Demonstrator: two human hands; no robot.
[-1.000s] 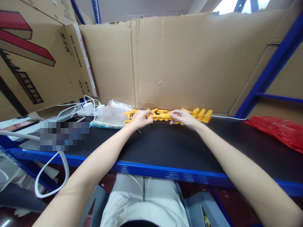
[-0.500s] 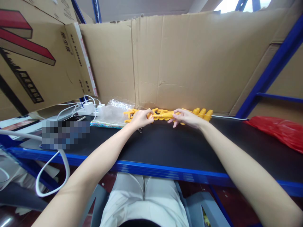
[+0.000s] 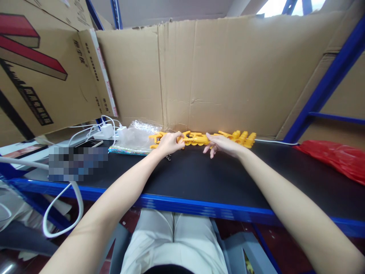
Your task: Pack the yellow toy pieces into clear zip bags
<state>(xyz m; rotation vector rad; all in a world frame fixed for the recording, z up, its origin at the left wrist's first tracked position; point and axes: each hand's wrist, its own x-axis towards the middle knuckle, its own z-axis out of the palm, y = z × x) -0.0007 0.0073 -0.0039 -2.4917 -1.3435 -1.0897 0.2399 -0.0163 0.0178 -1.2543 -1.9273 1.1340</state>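
Between my hands lies a long yellow plastic piece (image 3: pixel 195 141) close above the black shelf top. My left hand (image 3: pixel 169 144) is closed in a pinch on its left end. At the other end, the thumb and index finger of my right hand (image 3: pixel 224 145) close on the piece, while the remaining fingers hang apart below. More yellow plastic parts (image 3: pixel 246 139) lie in a row to the right, with others (image 3: pixel 154 137) beside my left hand. A small dark metal bit (image 3: pixel 169 157), too small to name, lies under my left wrist.
A clear plastic bag (image 3: pixel 134 135) lies left of the yellow parts, near white chargers (image 3: pixel 107 130) with cables. A phone (image 3: pixel 92 143) is farther left. A red plastic bag (image 3: pixel 333 156) lies at the right. Cardboard (image 3: pixel 228 76) stands behind; a blue shelf edge (image 3: pixel 199 207) runs in front.
My right hand has shifted slightly left along the yellow piece, and its lower fingers have spread downward. My left hand stays in place.
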